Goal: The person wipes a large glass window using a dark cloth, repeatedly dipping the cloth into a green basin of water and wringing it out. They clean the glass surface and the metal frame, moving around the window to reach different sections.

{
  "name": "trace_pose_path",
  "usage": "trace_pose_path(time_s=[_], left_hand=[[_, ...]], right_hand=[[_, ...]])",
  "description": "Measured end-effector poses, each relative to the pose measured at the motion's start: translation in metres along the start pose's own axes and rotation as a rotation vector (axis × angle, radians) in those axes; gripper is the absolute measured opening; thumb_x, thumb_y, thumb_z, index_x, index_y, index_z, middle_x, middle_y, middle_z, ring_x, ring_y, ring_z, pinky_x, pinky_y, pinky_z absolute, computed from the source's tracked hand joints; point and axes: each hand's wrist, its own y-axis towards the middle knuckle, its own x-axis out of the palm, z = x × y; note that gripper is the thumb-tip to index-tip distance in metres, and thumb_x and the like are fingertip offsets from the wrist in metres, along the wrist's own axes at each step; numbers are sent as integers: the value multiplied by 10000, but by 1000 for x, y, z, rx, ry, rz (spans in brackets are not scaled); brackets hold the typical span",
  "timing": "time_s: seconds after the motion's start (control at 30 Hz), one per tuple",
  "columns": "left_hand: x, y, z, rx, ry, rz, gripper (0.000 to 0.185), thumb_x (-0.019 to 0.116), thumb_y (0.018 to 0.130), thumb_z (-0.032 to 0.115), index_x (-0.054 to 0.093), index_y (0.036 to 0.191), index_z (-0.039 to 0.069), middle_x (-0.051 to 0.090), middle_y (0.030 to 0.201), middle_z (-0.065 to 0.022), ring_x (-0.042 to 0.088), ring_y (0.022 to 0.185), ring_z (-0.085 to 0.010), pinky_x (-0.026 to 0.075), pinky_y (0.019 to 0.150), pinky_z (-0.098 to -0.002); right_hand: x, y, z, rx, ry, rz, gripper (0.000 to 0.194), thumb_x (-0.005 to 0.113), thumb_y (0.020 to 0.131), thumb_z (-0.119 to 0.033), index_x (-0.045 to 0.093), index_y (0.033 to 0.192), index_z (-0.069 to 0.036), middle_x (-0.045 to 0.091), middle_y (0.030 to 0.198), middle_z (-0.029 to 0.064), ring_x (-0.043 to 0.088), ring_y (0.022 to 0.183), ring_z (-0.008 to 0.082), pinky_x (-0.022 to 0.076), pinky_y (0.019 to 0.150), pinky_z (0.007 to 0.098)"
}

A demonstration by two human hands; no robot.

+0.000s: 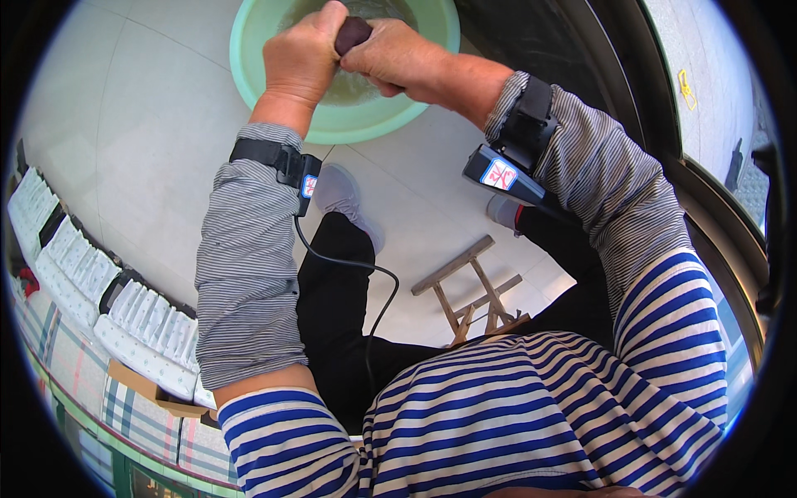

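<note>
My left hand (304, 53) and my right hand (398, 59) meet over a light green plastic basin (348, 124) on the floor. Both are closed on a dark purplish-brown cloth (353, 35), which looks bunched or twisted; only a short lump of it shows between the fists. Cloudy water (348, 90) lies in the basin beneath them, partly hidden by my hands and wrists.
A wooden folding stool (452, 266) stands between my legs, near my body. Packs of patterned white folded goods (146, 339) line the lower left, beside a cardboard box (140, 381). A dark door frame (647, 93) curves along the right. A cable hangs from the left arm's strapped device.
</note>
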Motion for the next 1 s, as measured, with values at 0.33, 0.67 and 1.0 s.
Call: trace_pose_path(time_s=[0.33, 0.67, 1.0], left_hand=[[-3, -13, 23, -940, -1147, -352, 491, 704, 960, 527, 636, 1052, 50, 656, 836, -25, 567, 643, -123, 475, 568, -276], [14, -10, 121, -665, -1052, -35, 638, 544, 1034, 543, 492, 1319, -26, 706, 1074, -223, 686, 947, -373, 519, 868, -451], [-68, 9, 135, -926, -1502, -504, 488, 499, 1037, 604, 541, 976, 122, 541, 755, -1, 401, 554, -55, 293, 486, -213]], right_hand=[[-40, 33, 15, -114, 472, 422, 625, 526, 1040, -566, 497, 1362, -32, 616, 1260, 180, 600, 1119, 297, 495, 962, 449], [-39, 41, -7, -412, 491, 862, 519, 438, 1089, -480, 610, 1175, 2, 690, 870, 99, 634, 759, 191, 521, 752, 351], [-36, -7, -42, -833, 168, 794, 504, 459, 1091, -470, 632, 1059, 2, 677, 774, 63, 628, 696, 149, 517, 692, 310]])
